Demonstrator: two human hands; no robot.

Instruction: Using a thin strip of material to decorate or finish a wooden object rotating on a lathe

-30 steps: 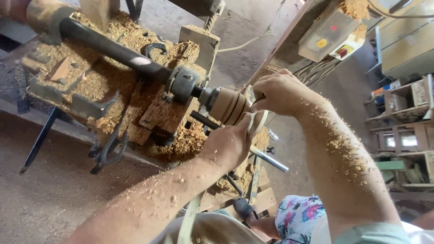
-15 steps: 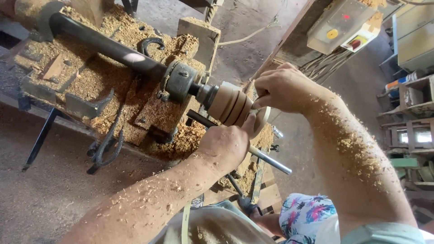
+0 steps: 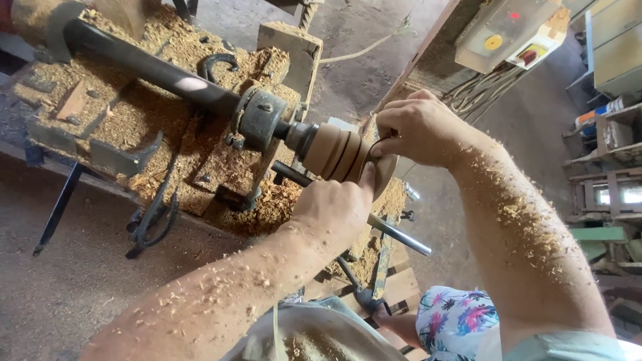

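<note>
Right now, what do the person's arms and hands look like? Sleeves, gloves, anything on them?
Both hands are bare: no gloves, rings or watch visible. The left hand and right hand lead to bare forearms, both speckled with pale wood shavings and sawdust. A light greenish sleeve edge shows at the right upper arm; the left arm shows no sleeve.
</note>
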